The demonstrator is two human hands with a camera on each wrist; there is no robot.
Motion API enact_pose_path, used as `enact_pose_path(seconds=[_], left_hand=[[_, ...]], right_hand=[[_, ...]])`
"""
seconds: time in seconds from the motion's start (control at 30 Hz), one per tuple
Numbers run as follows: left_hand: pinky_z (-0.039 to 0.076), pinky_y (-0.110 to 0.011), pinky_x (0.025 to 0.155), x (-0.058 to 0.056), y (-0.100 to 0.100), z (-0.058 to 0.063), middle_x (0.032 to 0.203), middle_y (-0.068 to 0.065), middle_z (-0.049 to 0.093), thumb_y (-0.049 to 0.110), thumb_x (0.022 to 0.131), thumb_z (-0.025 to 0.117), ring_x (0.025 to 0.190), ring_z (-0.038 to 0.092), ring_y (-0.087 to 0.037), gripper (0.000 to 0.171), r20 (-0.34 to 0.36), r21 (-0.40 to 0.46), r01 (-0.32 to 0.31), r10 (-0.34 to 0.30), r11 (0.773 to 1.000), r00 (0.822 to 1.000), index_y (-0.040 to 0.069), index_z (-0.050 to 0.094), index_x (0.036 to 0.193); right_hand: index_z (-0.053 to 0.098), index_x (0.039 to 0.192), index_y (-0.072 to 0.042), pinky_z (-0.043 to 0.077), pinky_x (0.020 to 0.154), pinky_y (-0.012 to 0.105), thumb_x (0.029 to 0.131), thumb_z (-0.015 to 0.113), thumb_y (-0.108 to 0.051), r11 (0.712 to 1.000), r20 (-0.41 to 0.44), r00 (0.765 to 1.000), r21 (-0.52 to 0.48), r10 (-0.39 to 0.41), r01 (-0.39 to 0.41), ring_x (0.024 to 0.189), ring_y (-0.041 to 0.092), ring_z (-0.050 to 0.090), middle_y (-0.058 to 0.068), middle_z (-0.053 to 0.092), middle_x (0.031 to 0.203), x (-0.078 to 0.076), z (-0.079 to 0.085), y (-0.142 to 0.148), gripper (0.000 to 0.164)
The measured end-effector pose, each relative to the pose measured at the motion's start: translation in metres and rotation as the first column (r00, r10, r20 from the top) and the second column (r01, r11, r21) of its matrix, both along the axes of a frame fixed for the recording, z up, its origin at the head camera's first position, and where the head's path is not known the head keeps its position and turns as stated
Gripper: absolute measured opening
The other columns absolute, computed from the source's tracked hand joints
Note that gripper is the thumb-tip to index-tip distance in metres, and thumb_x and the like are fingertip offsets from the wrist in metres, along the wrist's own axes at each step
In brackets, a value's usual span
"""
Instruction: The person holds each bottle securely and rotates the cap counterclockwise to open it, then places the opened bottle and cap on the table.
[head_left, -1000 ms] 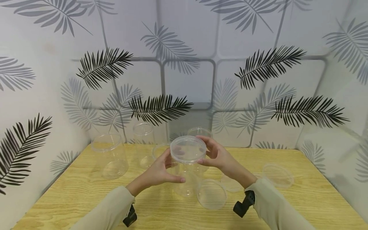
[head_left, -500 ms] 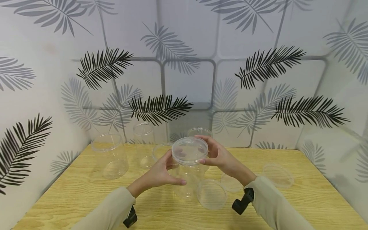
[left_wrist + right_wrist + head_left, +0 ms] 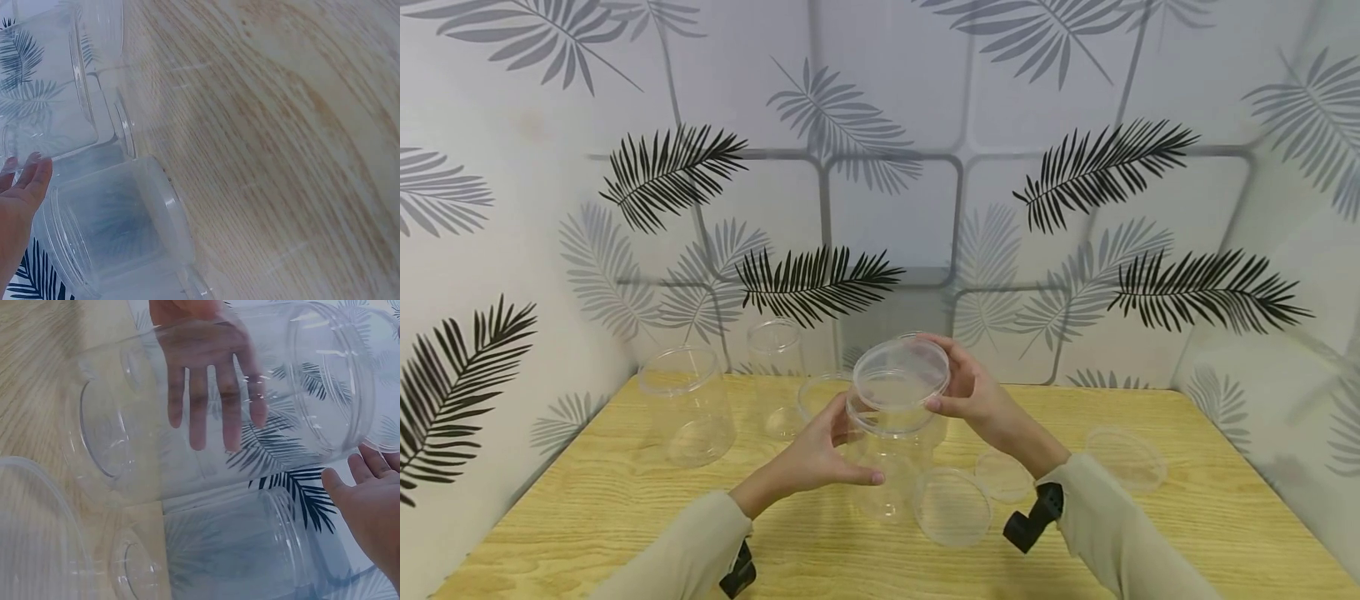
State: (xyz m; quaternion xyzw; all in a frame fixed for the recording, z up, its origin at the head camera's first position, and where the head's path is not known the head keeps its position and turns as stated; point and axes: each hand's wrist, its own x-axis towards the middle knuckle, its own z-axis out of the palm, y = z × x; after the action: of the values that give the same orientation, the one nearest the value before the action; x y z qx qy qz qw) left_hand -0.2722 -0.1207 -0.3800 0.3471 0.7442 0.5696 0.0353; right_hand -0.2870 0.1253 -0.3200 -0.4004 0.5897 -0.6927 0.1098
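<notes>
A clear plastic jar [image 3: 891,475] stands upright at the middle of the table. My left hand [image 3: 812,454] holds it from the left, thumb on the near side; in the right wrist view, the spread fingers of that left hand [image 3: 212,394] show through the jar wall. My right hand [image 3: 981,404] grips a clear round lid [image 3: 901,372] by its right edge. Tilted, this lid sits above the jar's rim [image 3: 891,425], its right side raised off it; whether the lower left edge touches is hard to tell.
Other clear jars stand behind: a wide one [image 3: 687,417] at left, a narrow one [image 3: 775,367], and two partly hidden by my hands. Loose lids lie on the wooden table: one [image 3: 953,508] beside the held jar, another [image 3: 1003,477], a third [image 3: 1126,458] at right. Patterned walls enclose the table.
The lid, earlier level on the jar's rim, has lifted and tilted up in my right hand, uncovering the rim. My left hand and the jar have hardly moved.
</notes>
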Motion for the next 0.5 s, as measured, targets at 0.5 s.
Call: enact_pose_path(seconds=[0.5], left_hand=[[0.035, -0.045, 0.105, 0.004, -0.011, -0.003, 0.138, -0.007, 0.040, 0.012, 0.066, 0.082, 0.127, 0.041, -0.027, 0.090, -0.033, 0.005, -0.059, 0.060, 0.998, 0.998, 0.014, 0.027, 0.137]], right_hand=[[0.025, 0.140, -0.012, 0.046, 0.088, 0.021, 0.081, 0.068, -0.007, 0.992, -0.014, 0.993, -0.047, -0.115, 0.114, 0.114, 0.009, 0.046, 0.002, 0.034, 0.131, -0.004, 0.019, 0.038, 0.073]])
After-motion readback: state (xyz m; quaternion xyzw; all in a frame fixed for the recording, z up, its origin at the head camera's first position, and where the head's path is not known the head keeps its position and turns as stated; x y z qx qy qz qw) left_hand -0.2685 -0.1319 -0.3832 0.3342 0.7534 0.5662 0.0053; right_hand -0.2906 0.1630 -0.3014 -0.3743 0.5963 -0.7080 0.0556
